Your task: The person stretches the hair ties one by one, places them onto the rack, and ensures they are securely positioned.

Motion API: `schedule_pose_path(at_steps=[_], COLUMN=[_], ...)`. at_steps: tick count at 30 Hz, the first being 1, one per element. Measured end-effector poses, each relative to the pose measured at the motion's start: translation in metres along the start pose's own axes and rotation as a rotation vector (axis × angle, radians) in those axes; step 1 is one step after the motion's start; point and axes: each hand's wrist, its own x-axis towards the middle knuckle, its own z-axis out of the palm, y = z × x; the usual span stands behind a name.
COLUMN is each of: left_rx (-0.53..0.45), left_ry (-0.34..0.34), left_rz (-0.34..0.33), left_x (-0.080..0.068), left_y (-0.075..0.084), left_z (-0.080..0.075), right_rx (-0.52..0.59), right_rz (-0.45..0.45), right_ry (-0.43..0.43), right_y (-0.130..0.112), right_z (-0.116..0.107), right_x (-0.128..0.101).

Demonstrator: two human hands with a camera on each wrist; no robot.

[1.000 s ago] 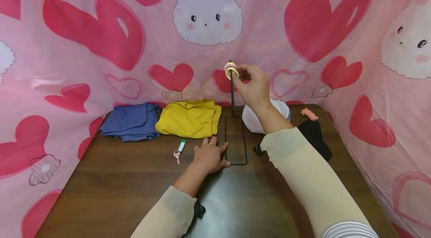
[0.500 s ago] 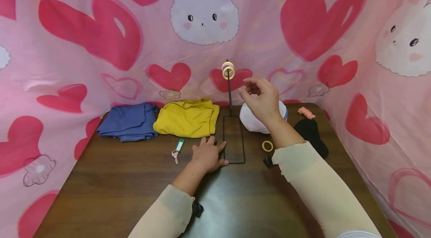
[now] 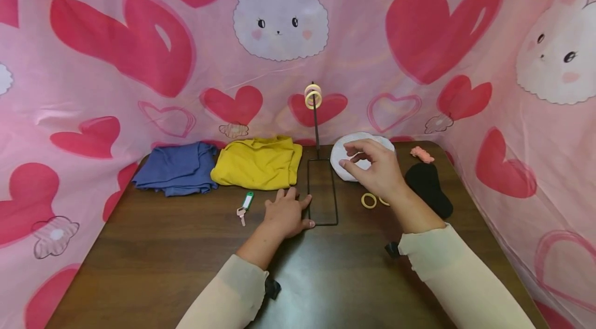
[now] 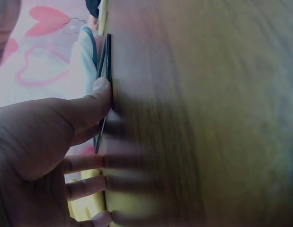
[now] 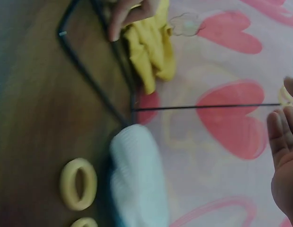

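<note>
A black wire stand (image 3: 316,132) has a rectangular base on the table and a tall upright, with several yellow and pale rings (image 3: 313,107) hanging near its top. My left hand (image 3: 285,217) rests on the table with fingers spread, thumb and index finger touching the left side of the base. Held in the air right of the stand, my right hand (image 3: 377,166) has loosely curved fingers and nothing between them. Below it lie two yellow rings (image 5: 66,184) on the table; in the head view my wrist partly covers one.
Behind my right hand sits a white cap-like item (image 3: 342,161). A black cloth item (image 3: 428,189) and a coral bundle (image 3: 422,154) lie farther right. Folded blue cloth (image 3: 177,168), folded yellow cloth (image 3: 258,163) and a key with a green tag (image 3: 241,212) are at left.
My right hand has let go of a yellow ring on the upright and moved right and down, away from the stand. Table rings have come into sight. My left hand has stayed on the base.
</note>
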Motion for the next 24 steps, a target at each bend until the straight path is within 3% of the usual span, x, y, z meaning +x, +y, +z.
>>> schedule_pose_path(at_steps=[4,12,18,24], left_rx=[0.003,0.001,0.001,-0.006], left_ry=[0.000,-0.010,-0.009,-0.007], left_rz=[0.002,0.003,0.003,0.005], left_x=[0.001,0.001,0.001,0.001], left_y=[-0.001,-0.001,-0.001,-0.001], left_z=[0.001,0.000,0.000,0.001], right_rx=[-0.086,-0.148,-0.185,-0.239], right_rz=[0.057,0.144,0.209,0.220], right_ry=[-0.129,-0.309,-0.447,-0.549], right_y=[0.011,0.035,0.051,0.065], right_z=[-0.007,-0.021,-0.028,-0.033], right_x=[-0.018,-0.049,-0.063,-0.071])
